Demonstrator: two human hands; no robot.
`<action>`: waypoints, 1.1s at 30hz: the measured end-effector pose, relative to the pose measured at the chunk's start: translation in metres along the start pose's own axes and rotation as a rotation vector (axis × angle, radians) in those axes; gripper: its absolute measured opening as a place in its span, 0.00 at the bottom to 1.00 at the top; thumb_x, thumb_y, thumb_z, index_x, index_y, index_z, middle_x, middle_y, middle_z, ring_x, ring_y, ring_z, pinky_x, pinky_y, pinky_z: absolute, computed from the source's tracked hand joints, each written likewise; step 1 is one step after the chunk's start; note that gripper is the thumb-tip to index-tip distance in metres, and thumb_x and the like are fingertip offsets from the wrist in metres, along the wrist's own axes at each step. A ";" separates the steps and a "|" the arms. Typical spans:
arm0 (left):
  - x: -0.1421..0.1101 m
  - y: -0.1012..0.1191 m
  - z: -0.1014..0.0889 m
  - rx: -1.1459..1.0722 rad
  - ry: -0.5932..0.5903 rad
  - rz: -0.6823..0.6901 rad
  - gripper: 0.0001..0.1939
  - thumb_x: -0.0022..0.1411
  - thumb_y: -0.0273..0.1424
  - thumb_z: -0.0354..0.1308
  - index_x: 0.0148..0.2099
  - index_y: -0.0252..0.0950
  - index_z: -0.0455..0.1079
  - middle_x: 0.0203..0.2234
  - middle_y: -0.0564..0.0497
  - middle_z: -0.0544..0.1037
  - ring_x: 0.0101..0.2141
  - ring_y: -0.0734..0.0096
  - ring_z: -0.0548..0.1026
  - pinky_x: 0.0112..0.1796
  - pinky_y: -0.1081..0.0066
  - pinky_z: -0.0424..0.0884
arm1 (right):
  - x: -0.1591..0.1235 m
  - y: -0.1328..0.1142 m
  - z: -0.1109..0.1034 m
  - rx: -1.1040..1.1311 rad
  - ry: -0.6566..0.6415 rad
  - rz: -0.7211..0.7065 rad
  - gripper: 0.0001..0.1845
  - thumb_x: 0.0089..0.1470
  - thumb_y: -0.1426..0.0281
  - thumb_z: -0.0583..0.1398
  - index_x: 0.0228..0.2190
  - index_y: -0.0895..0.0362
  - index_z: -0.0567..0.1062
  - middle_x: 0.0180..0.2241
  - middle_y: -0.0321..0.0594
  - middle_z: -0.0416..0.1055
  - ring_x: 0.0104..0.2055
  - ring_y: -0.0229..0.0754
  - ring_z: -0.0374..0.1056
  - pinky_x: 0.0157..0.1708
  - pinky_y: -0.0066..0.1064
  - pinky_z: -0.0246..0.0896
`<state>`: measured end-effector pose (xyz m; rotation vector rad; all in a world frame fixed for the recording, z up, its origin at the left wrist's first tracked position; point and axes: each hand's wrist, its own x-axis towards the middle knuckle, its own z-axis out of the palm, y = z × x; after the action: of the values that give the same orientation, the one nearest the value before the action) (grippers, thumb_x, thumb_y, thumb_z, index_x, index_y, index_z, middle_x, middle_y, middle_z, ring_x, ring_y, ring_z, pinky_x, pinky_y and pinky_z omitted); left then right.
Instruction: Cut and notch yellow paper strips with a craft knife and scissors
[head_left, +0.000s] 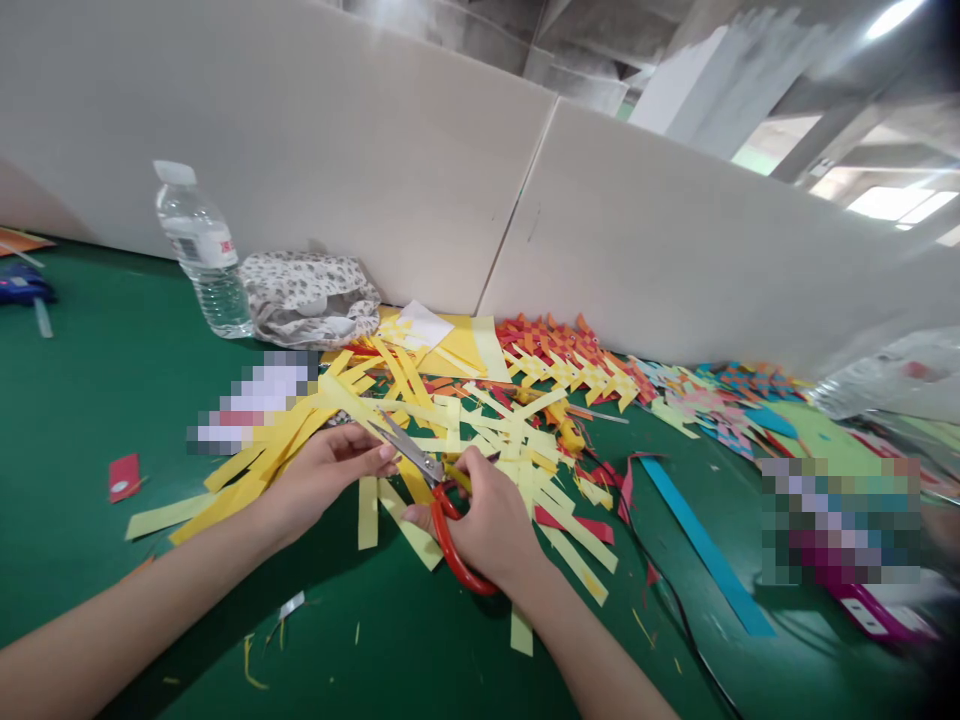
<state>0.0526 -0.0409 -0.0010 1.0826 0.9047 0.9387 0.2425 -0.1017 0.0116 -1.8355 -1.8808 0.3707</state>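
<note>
My right hand (491, 525) is wrapped round the red handles of a pair of scissors (431, 470), whose metal blades point up and to the left. A small yellow piece (456, 476) shows beside its fingers. My left hand (326, 470) is closed in a pinch near the blades, apparently on a yellow paper strip (351, 400) that slants across behind the scissors; the exact grip is partly hidden. Loose pale yellow strips (574, 530) lie under and around both hands. More deep yellow strips (247, 480) are heaped beside my left forearm.
A water bottle (202, 255) and a patterned cloth pouch (311, 295) stand by the white partition (360, 150). Woven paper pieces (570, 360) lie behind the strips. On the right are a blue strip (705, 545), a black cable (667, 590) and a magenta object (862, 605).
</note>
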 end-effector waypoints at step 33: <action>-0.002 -0.001 0.003 0.028 -0.031 0.002 0.12 0.45 0.36 0.67 0.32 0.36 0.73 0.27 0.55 0.79 0.29 0.74 0.76 0.36 0.74 0.73 | 0.001 -0.002 -0.006 -0.095 -0.042 -0.067 0.25 0.41 0.53 0.61 0.37 0.54 0.61 0.32 0.39 0.69 0.29 0.42 0.65 0.24 0.29 0.52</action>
<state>0.0548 -0.0440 -0.0005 1.1194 0.8932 0.9109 0.2437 -0.1020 0.0184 -1.8326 -2.0146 0.3044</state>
